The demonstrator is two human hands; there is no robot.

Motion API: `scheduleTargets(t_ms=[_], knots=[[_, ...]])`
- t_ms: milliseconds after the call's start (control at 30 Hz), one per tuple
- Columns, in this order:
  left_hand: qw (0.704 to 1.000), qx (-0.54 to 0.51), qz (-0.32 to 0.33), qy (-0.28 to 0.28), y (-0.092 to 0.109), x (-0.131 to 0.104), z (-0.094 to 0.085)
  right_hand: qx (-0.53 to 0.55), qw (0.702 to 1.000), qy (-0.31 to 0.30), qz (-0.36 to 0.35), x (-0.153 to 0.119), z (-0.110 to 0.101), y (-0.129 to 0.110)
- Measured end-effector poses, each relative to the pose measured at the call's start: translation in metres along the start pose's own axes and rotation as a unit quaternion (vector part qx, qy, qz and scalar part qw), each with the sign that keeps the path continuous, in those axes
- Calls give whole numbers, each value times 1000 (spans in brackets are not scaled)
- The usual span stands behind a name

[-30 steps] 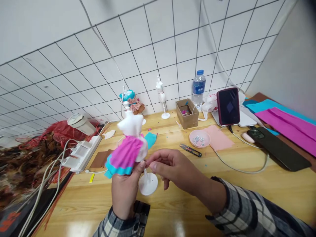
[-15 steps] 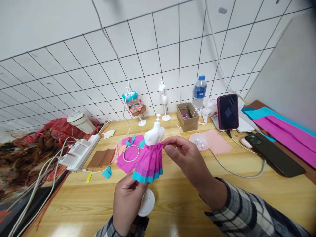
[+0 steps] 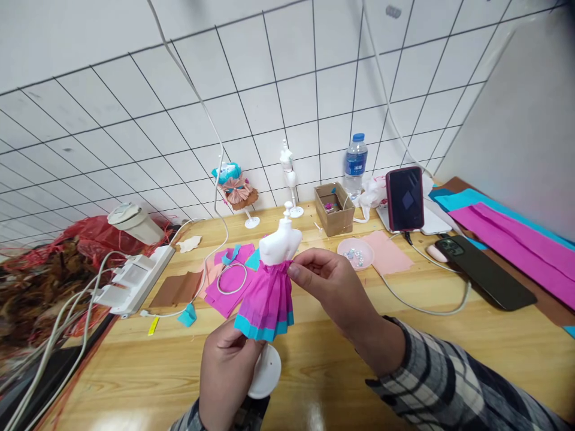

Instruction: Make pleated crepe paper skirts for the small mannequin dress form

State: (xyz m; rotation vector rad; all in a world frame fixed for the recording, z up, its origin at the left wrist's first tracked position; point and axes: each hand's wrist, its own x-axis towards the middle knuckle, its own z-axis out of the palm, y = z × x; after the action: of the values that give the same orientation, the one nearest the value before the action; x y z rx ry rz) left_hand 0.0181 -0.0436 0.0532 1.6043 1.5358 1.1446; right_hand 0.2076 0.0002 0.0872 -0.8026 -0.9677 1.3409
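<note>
White tiles (image 3: 291,54) back a wooden tabletop (image 3: 341,359). Over it, a miniature dress form (image 3: 278,244) tilts in the left hand (image 3: 229,366), which grips the stand (image 3: 268,376) below a magenta-and-turquoise skirt (image 3: 265,302). The right hand (image 3: 336,290) pinches the skirt's waist between thumb and forefinger. Farther back lies a pink dish (image 3: 360,267) of shiny pieces (image 3: 354,257).

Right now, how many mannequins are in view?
3: a mannequin in a magenta skirt, held in the left hand, right hand at its waist; a dressed mannequin near the wall; a white mannequin between that and the cardboard box. More could be hidden.
</note>
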Motion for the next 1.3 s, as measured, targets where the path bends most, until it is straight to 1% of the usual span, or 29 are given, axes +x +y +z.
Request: scheduleTargets(t_ms=[200,367,500,600,733,833,900,1000,1133,1167,1233,1300], knots=[[1000,-16,1,0,6,0,3,17,1000,-12,2,1,0,-2],[997,-64,-29,-23,-4,1,-2,39,998,-50,14,2,-2,-6],[994,-94,-47,-37,-10,-1,-3,22,999,-27,36,2,-3,-7],[990,-123,-56,-48,-13,-2,-2,14,998,-21,50,3,-3,-4],[982,-159,-67,-76,-22,-4,0,10,999,-15,44,5,-3,-2],[982,-158,-71,-81,-24,-3,0,4,999,-24,32,4,-3,-4],[984,-143,-67,-76,-19,-2,0,-19,999,-25,13,3,-3,-7],[991,-99,-42,-84,-3,-1,-2,-66,997,-24,-15,1,-4,-11],[994,-31,-11,-105,15,-1,-8,-101,992,-75,-29,1,-6,-10],[993,-22,-11,-116,17,0,-9,-96,992,-83,-26,1,-6,-8],[990,-15,-15,-136,18,1,-10,-83,993,-79,-17,3,-7,-5],[991,-18,-20,-130,16,2,-10,-86,994,-62,-9,5,-7,-1]])
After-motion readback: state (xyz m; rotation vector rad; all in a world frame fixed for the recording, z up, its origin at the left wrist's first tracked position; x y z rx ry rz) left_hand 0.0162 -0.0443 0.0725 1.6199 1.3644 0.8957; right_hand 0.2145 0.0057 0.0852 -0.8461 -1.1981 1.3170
